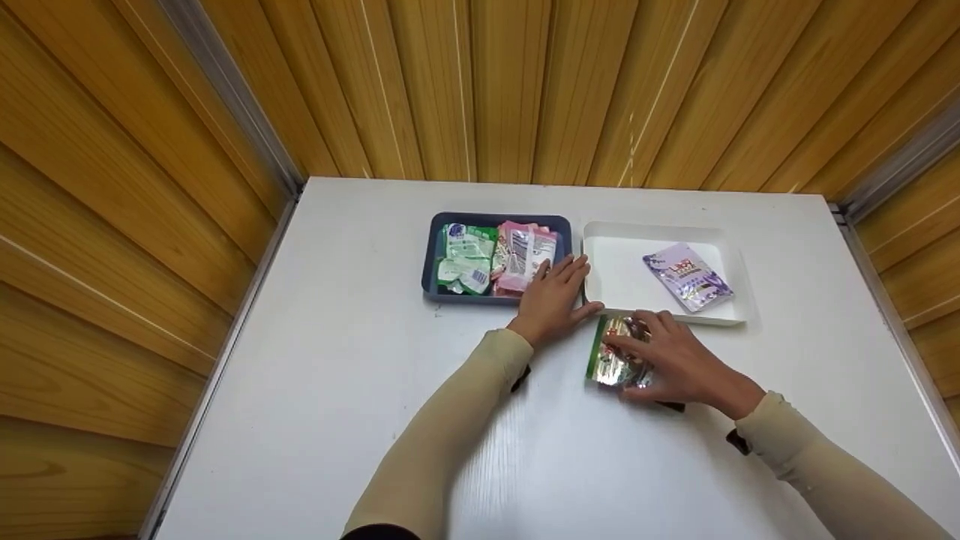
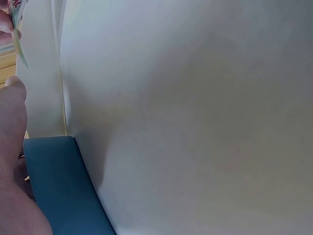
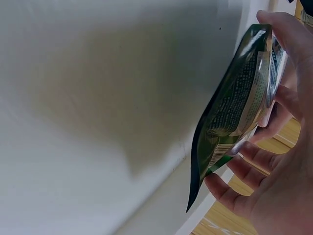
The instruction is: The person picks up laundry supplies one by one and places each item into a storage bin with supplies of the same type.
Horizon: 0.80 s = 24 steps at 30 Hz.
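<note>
My right hand (image 1: 679, 364) grips a green-edged snack packet (image 1: 615, 361) just in front of the white tray (image 1: 616, 266). The right wrist view shows the packet's dark green printed back (image 3: 237, 105), tilted, with the thumb at one end and fingertips along the other side. My left hand (image 1: 553, 300) lies with fingers extended over the right rim of the dark blue tray (image 1: 430, 259), its fingertips at the pink packets (image 1: 517, 259) and its thumb pointing toward the white tray's corner. Green-and-white packets (image 1: 466, 255) fill the blue tray's left side.
A purple packet (image 1: 687, 277) lies slanted in the right part of the white tray. Both trays stand side by side toward the back of the white table (image 1: 337, 360). Yellow wood-look panels (image 1: 502, 90) wall the table at the back and sides.
</note>
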### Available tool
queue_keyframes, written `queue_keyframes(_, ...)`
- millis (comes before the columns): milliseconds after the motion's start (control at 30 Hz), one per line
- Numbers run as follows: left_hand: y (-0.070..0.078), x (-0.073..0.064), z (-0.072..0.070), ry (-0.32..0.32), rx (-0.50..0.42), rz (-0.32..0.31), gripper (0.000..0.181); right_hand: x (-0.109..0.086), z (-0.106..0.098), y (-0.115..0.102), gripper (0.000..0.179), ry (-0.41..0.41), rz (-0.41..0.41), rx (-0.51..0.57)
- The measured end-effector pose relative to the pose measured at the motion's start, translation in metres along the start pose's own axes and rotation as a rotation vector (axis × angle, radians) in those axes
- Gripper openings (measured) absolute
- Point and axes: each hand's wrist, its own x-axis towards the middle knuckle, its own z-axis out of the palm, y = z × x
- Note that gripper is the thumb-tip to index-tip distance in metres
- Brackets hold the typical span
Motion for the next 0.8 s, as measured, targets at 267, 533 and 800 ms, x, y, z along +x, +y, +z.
queue_keyframes(267, 0.000, 0.000, 0.000, -0.004, 0.013, -0.001, 0.084, 0.001, -0.004, 0.002, 0.084, 0.015, -0.002, 0.010)
queue_keyframes(533, 0.000, 0.000, 0.000, 0.003, 0.009, 0.000, 0.085, 0.001, -0.007, 0.006, 0.085, 0.060, -0.021, -0.016)
queue_keyframes(800, 0.000, 0.000, 0.001, 0.007, 0.003, 0.000, 0.084, 0.003, -0.012, 0.009, 0.084, 0.090, -0.031, -0.042)
